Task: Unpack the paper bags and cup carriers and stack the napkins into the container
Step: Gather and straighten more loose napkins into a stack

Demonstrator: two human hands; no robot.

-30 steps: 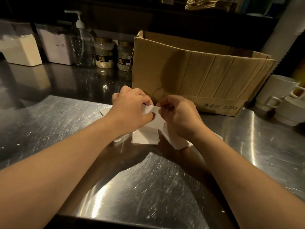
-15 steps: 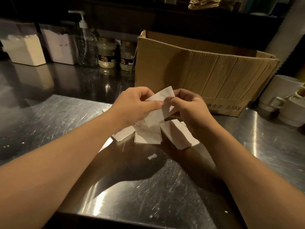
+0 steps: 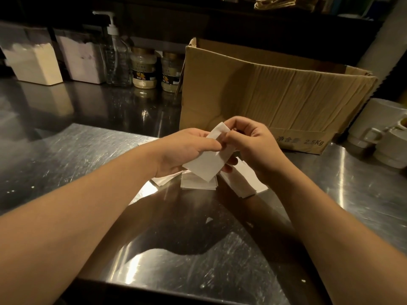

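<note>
A folded white napkin is held up above the steel counter between both hands. My left hand pinches its left edge with thumb and fingers. My right hand pinches its upper right part with curled fingers. Beneath them several more white napkins lie on the counter: a small stack in the middle, another pile to the right, and one partly hidden under my left wrist. An open cardboard box stands just behind my hands.
Two clear containers of white napkins, one at the far left and another beside it, stand at the back left with a pump bottle and two jars. White mugs sit at the right. The steel counter has a dark front edge.
Both hands lifted a napkin off the pile on the counter and raised it. It now hangs lower between the hands, tilted, with my right fingers curled over its top.
</note>
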